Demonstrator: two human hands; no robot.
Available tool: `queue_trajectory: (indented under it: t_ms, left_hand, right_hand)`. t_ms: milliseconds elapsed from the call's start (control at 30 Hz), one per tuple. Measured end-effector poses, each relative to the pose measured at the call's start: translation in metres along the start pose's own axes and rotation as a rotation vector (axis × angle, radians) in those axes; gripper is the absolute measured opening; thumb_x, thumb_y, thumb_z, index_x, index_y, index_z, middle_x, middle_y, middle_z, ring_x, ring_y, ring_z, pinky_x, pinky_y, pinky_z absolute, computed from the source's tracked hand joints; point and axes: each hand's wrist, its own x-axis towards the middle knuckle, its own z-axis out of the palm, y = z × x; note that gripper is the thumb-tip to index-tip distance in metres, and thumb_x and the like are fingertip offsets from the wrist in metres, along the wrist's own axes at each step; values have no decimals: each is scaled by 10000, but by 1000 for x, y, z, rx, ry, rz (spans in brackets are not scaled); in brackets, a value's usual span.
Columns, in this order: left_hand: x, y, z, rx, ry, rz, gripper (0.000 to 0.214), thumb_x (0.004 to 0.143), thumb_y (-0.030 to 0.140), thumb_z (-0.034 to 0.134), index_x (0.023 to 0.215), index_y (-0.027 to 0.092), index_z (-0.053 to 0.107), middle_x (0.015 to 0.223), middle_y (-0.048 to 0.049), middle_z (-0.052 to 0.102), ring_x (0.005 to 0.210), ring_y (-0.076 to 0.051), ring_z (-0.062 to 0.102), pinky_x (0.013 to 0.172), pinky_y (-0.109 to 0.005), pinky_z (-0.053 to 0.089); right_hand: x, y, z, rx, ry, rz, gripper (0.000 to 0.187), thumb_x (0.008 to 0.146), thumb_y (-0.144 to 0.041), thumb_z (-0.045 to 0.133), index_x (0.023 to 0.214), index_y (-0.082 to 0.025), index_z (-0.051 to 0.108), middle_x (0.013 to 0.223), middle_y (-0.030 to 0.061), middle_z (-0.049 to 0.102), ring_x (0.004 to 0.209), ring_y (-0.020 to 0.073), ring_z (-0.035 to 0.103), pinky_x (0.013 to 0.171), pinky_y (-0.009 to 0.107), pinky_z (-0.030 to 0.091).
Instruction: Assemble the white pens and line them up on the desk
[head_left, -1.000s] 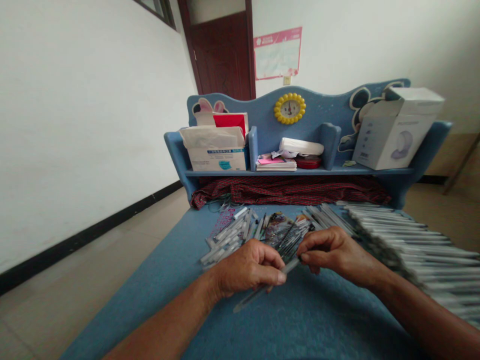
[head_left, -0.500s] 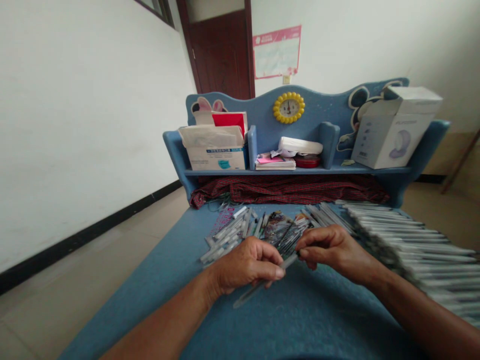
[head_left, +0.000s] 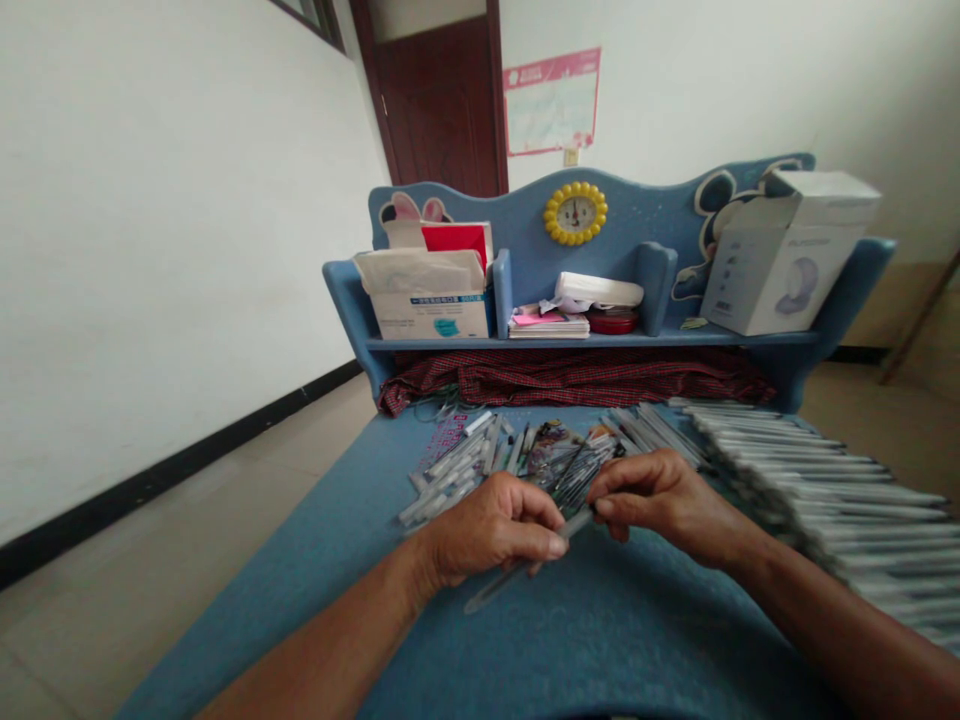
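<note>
Left hand (head_left: 495, 532) — fingers pinching a clear pen barrel (head_left: 576, 523); right hand (head_left: 651, 490) — fingers pinching at its far end. Hold barrel steady, keep both grips in line.

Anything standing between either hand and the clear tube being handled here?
Nothing visible: the left hand grips the clear tube directly, and the right hand pinches its dark end. The loose pen parts lie beyond, not between.

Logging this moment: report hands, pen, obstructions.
Left hand gripping translucent pen; right hand pinching its dark end. Nothing seen blocking it; loose pen parts lie beyond hands.
</note>
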Motion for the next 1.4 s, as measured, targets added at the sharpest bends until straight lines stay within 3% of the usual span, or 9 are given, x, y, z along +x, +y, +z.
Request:
queue_trajectory:
  t_ms: [333,567,700,833,1133,1400]
  left_hand:
    - [0,1,0,12,-9,14,184,618,264,666,716,109,644,489,41,515,405,-48,381,405,-190,251]
    - [0,1,2,110,15,37,156,635,253,652,705,114,641,516,44,509,450,-55,384,447,-196,268]
    - [0,1,3,155,5,44,144,636,245,646,709,121,644,522,51,497,472,-60,376,468,-201,275]
    - [1,2,2,184,3,31,142,636,256,643,698,128,636,525,54,492,480,-64,378,478,-203,281]
    - [0,3,5,268,15,90,128,654,246,622,695,125,618,530,65,434,495,-61,342,476,-200,258]
    - [1,1,2,125,1,50,182,628,290,653,693,128,599,545,53,477,487,-62,359,475,-203,269]
  right_hand:
    - [0,6,-5,74,-31,76,212,634,-276,753,788,-141,696,568,-9,605,482,81,538,490,211,452]
    - [1,6,-5,-117,-58,22,190,721,-360,668,756,-173,681,568,-16,576,489,83,518,480,204,433]
    - [1,3,-4,-259,-133,9,336,792,-446,561,645,-149,617,547,-16,530,484,78,499,459,188,387]
    - [1,4,-2,-321,-120,51,417,825,-486,491,593,-145,553,486,-29,475,435,67,440,422,181,325]
    - [0,-1,2,-367,-126,80,411,841,-479,464,595,-151,496,514,-32,463,446,61,430,419,169,315]
    - [-1,-2,5,-341,-68,-34,336,818,-460,511,676,-157,542,576,-22,500,518,85,483,484,190,370]
